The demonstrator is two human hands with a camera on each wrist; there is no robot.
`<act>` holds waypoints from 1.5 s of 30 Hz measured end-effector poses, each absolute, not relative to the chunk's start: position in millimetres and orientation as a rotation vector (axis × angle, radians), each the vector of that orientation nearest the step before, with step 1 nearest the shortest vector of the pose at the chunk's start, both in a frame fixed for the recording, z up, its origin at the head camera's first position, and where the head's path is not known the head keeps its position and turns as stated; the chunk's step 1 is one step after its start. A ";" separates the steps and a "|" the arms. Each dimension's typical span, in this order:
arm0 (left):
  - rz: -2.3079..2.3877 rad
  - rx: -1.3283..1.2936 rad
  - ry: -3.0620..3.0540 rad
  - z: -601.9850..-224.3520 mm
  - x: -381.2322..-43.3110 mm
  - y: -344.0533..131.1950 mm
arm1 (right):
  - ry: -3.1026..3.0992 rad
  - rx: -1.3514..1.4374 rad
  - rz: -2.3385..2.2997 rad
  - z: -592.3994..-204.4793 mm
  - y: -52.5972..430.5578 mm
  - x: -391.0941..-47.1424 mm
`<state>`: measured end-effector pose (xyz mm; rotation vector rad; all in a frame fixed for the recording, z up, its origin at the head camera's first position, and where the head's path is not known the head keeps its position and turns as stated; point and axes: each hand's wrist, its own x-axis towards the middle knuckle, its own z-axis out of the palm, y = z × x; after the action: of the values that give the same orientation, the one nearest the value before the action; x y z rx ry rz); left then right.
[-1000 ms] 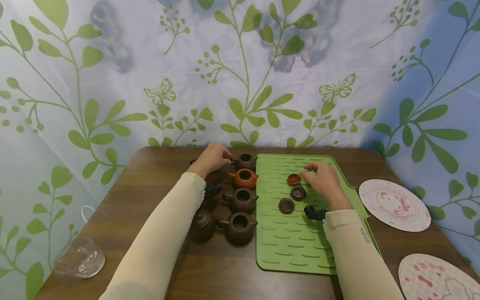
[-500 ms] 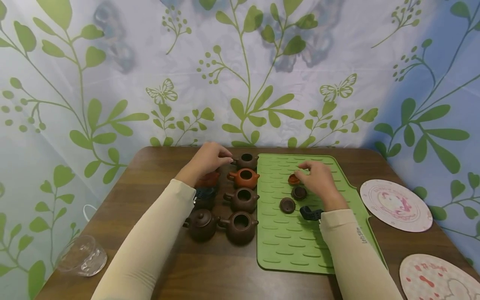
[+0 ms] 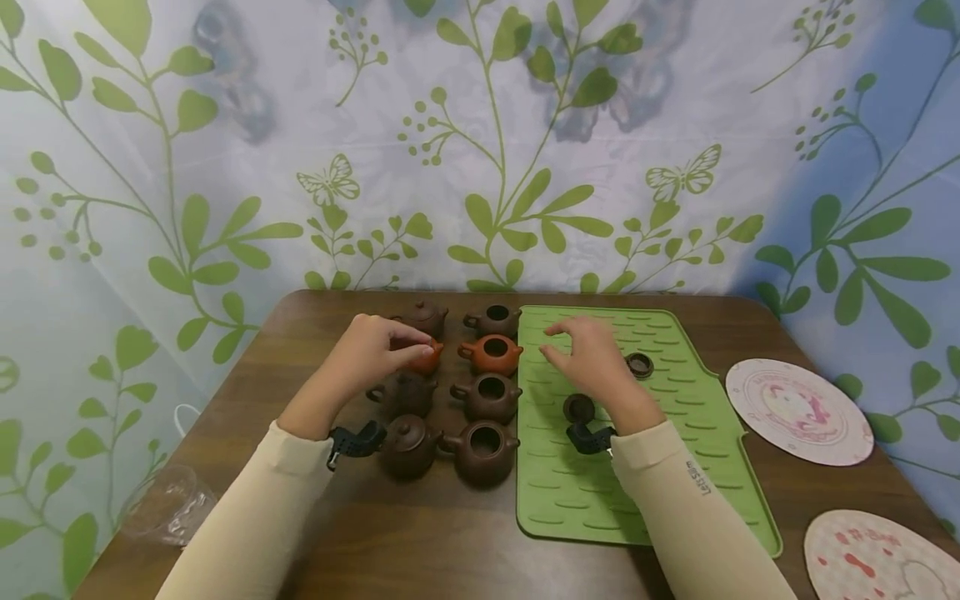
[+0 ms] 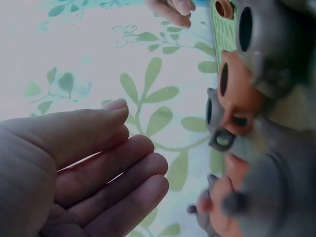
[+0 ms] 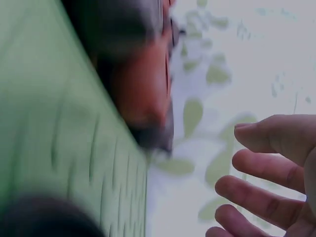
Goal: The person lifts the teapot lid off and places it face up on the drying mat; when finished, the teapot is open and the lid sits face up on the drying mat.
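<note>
My left hand (image 3: 360,362) is beside the left column of lidded teapots. Its fingers overlap the orange lidded teapot (image 3: 430,360) in the head view, but the left wrist view shows nothing between the loosely bent fingers (image 4: 143,180). Over the green mat's left part hovers my right hand (image 3: 592,362), fingers spread and holding nothing. An orange lid (image 4: 224,8) lies on the mat, hidden in the head view by the right hand. Two dark brown lids show there, one (image 3: 640,365) beyond the hand and one (image 3: 578,408) near the wrist. A lidless orange teapot (image 3: 492,363) stands between the hands.
Lidless dark teapots (image 3: 483,471) line the left edge of the mat (image 3: 570,500). Dark lidded ones (image 3: 408,450) stand left of them. A clear glass (image 3: 168,508) is at the front left. Two round printed mats (image 3: 798,408) lie at the right.
My left hand has left the back lidless teapot, moving left and nearer, uncovering the lidded teapots. My right hand has shifted left, covering the orange lid and revealing another dark lid.
</note>
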<state>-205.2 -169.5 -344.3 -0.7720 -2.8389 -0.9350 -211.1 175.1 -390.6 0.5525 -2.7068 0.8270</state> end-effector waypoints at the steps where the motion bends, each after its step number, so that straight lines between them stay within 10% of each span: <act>1: -0.943 -0.760 -2.835 -347.0 -200.7 -174.8 | -2.703 0.595 0.828 -389.0 168.4 -209.2; 20: -1.305 -0.736 -2.770 -411.2 -154.8 -241.4 | -2.664 1.409 0.588 -376.0 46.9 -165.5; 45: -1.257 -0.892 -2.647 -440.4 -151.5 -247.9 | -2.620 1.478 0.474 -400.1 26.8 -157.3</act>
<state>-151.5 -247.9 -440.4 -0.8921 -2.6473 -1.2566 -157.3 26.8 -400.1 1.4778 -2.6200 0.4738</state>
